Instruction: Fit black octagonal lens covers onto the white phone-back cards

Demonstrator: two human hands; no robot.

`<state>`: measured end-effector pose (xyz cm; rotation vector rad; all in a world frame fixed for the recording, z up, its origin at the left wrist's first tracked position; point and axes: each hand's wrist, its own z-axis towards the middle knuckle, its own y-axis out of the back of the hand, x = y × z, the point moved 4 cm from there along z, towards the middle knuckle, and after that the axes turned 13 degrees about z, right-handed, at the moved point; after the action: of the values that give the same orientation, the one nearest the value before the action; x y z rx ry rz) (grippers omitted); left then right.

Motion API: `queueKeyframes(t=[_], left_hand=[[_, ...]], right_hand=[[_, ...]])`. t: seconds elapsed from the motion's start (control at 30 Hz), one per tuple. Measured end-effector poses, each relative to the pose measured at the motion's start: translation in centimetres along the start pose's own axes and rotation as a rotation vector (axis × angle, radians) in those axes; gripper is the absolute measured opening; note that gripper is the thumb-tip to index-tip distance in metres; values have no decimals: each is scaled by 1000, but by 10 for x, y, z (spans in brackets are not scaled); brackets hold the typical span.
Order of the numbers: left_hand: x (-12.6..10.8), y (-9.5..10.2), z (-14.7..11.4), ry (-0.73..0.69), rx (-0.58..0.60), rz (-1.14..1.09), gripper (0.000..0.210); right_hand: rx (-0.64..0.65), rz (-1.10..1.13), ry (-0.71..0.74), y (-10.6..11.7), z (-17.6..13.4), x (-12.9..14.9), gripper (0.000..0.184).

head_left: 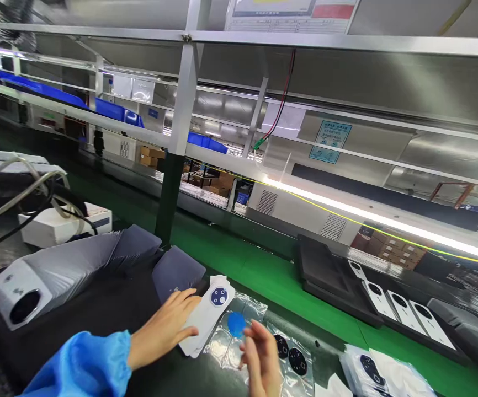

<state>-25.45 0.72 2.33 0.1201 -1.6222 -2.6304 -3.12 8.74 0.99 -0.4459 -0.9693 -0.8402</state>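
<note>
My left hand (170, 322) lies across the left edge of a white phone back cover (206, 317) and holds it, thumb over its face. Near the cover's top is a dark round camera piece (218, 296). At least one more white sheet or cover shows beneath it. My right hand (263, 355) is slightly blurred, its fingers curled. A blue round film (235, 325) is at its fingertips, above a clear plastic sheet (222, 353). Black round camera pieces (297, 361) lie on clear plastic just right of this hand.
Grey covers (73, 270) stand in a row on the left, by a white box (65, 223). A black tray (388, 314) with several white covers is at right. Bagged black pieces (373, 369) lie lower right. A metal post (176, 127) rises from the green bench (251, 275).
</note>
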Motion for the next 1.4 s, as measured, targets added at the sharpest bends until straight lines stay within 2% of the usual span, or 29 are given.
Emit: queueKeyframes(t=[0.07, 0.13, 0.23, 0.37, 0.53, 0.73, 0.97, 1.1, 1.2, 1.27, 1.3, 1.33, 1.4], left_hand=[[-14, -11, 2, 55, 12, 41, 49], [-24, -21, 7, 102, 21, 83, 53], [-31, -32, 14, 139, 39, 138, 59], [-36, -35, 19, 183, 58, 195, 62], [-35, -30, 22, 223, 50, 219, 56], [-31, -27, 23, 270, -37, 211, 47], [-26, -23, 22, 271, -159, 145, 43], [-35, -18, 13, 220, -231, 74, 53], [-51, -16, -3, 175, -256, 25, 53], [-62, -16, -16, 184, -250, -90, 55], [-65, -17, -22, 226, -232, -236, 58], [-67, -18, -28, 287, -179, -424, 61], [-72, -25, -39, 448, 20, -848, 65]], right_hand=[[-118, 287, -246, -22, 13, -32, 21], [-144, 444, -395, -42, 22, -55, 19], [-182, 480, -451, -54, 32, -74, 31], [-232, 495, -478, -54, 34, -83, 38], [-266, 528, -461, -51, 30, -86, 42], [-333, 568, -450, -51, 31, -85, 39], [-450, 597, -427, -59, 34, -61, 42], [-494, 615, -413, -64, 36, -44, 52], [-545, 618, -417, -58, 29, -37, 52], [-585, 615, -426, -50, 16, -35, 54], [-598, 614, -434, -45, 7, -34, 56], [-607, 614, -442, -40, -3, -33, 57], [-617, 616, -454, -32, -26, -33, 58]])
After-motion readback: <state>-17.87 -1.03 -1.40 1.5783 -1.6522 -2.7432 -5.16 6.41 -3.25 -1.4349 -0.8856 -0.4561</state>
